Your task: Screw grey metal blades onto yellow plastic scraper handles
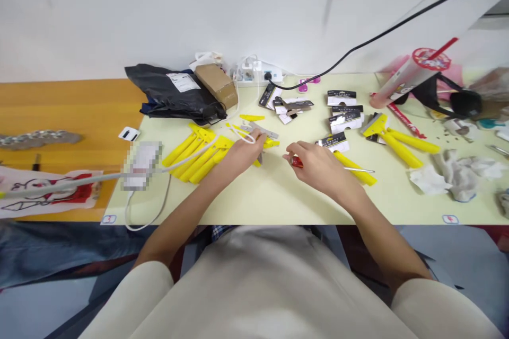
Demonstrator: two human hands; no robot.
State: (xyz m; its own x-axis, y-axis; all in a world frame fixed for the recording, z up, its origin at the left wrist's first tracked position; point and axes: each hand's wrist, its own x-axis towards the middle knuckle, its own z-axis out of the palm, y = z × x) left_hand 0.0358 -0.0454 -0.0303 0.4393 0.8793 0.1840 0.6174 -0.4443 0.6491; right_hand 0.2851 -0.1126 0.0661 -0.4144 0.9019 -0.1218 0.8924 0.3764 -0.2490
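- The metal plate (267,131) lies at mid-table, slightly left of centre and nearer the back edge than the yellow handles (196,161) are; yellow parts lie around it.
- The left hand's (247,151) fingers are closed together at the plate; their exact grip is hidden.
- The right hand's (318,161) fingers are curled around the red screwdriver (297,162), its shaft pointing to the table's right edge, away from the plate.
- For good control, the plate should be kept flat and steady, and the tip turned round before it is used.
- The white cable (186,160) crosses the handles and could snag the left wrist; clearing it would help.
- Cards (345,117) and a scraper (393,140) lie towards the table's (286,206) right edge.
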